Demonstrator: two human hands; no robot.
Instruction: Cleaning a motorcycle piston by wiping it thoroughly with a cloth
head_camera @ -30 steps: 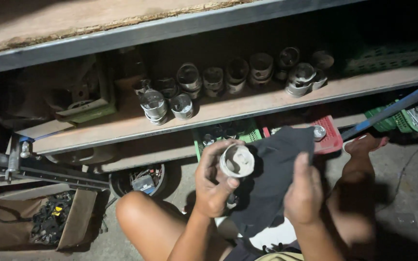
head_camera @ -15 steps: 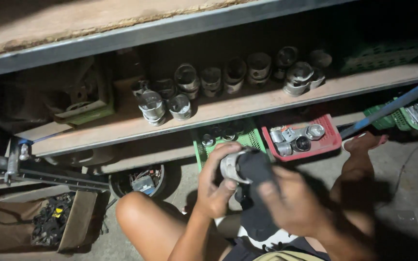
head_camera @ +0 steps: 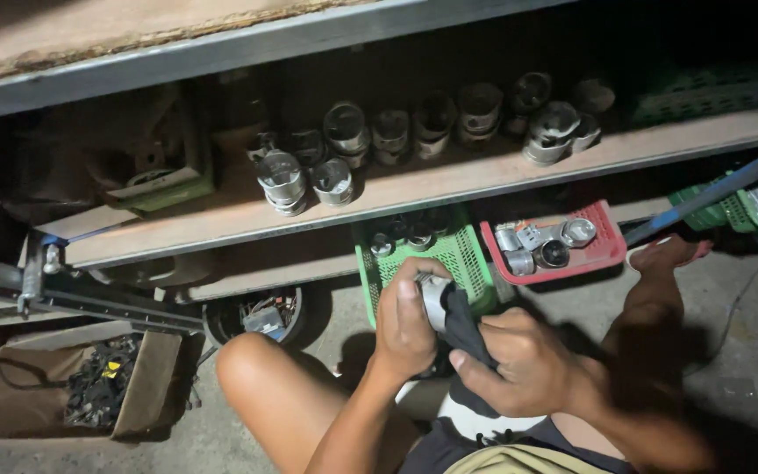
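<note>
While the metal piston [head_camera: 432, 297] is gripped in the closed left hand [head_camera: 404, 323] and a dark cloth [head_camera: 465, 338] is pinched against it by the closed right hand [head_camera: 528, 364], both just above the person's lap, the wiping is judged best done with the piston held steady and turned a little at a time, the cloth being pressed into the grooves and kept bunched so that no loose end is caught. Items recorded: one piston in hand; one cloth; roughly ten or eleven like pistons [head_camera: 432, 123] on the wooden shelf [head_camera: 449, 189] beyond the hands, the exact count being obscured by shadow; one green basket [head_camera: 462, 254] just beyond the left hand, with several dark parts, number not discernible; one red tray [head_camera: 603, 250] beyond the right hand, with about four metal pieces; one cardboard box [head_camera: 146, 386] of small dark parts well to the left.
</note>
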